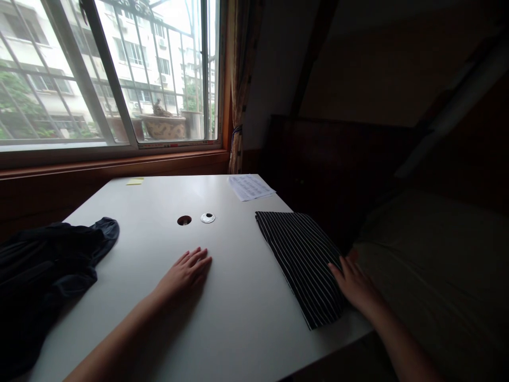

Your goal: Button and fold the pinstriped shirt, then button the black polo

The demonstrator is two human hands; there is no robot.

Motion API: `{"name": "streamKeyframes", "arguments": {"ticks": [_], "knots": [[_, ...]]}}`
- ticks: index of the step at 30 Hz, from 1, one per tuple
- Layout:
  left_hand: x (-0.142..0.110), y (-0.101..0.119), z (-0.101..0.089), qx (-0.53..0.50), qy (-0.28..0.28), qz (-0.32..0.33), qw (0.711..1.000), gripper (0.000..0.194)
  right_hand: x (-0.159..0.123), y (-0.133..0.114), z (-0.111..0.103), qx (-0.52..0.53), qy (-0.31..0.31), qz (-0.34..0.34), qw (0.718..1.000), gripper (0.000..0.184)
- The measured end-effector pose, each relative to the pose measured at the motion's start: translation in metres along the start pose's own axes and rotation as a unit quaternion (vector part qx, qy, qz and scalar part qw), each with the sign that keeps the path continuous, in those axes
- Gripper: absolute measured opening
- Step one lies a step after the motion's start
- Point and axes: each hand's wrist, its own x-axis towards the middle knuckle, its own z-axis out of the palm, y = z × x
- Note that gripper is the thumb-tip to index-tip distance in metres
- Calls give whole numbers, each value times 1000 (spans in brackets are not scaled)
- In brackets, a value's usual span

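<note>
- A bare lane of table (238,297) runs between the left hand (189,269) and the striped cloth (298,260); a hand could slide along it from the near edge toward the papers (252,187);
- the striped cloth blocks the right side, with the right hand (353,278) at its outer edge;
- the dark cloth (51,260) bars the left side; a gap of bare table separates it from the left forearm;
- beyond the left fingers, the hole (184,220) and round cover (208,218) sit mid-table, side by side;
- past them, open surface stretches between the yellow note (135,181) and papers.
</note>
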Motion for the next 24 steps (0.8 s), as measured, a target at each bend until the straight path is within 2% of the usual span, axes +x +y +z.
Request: {"name": "streamKeyframes", "arguments": {"ticks": [2, 3, 6, 8, 10, 14, 18, 20, 24], "knots": [[0, 1, -1, -4, 1, -2, 1000, 46, 2, -26, -14, -32, 12, -2, 999, 81], [0, 1, -1, -7, 3, -3, 1000, 45, 4, -43, -22, -37, 5, -27, 999, 82], [0, 2, -1, -15, 6, -5, 1000, 45, 6, -103, -39, -4, -41, -151, 988, 76], [0, 2, -2, -17, 2, -5, 1000, 46, 0, -138, -39, 21, -90, -230, 969, 70], [0, 2, -3, -15, -4, -6, 1000, 46, -11, -162, -29, 20, -129, -293, 947, 66], [0, 2, -3, -17, -13, -8, 1000, 47, -32, -175, -7, -17, -112, -316, 942, 66], [0, 3, -3, -29, -12, -12, 999, 49, -37, -182, -6, -14, -95, -320, 943, 68], [1, 4, -5, -33, -9, -12, 999, 48, -37, -196, -10, -4, -103, -338, 935, 68], [2, 5, -14, -54, -1, -8, 998, 41, -39, -238, -12, 30, -134, -399, 907, 68]]}}
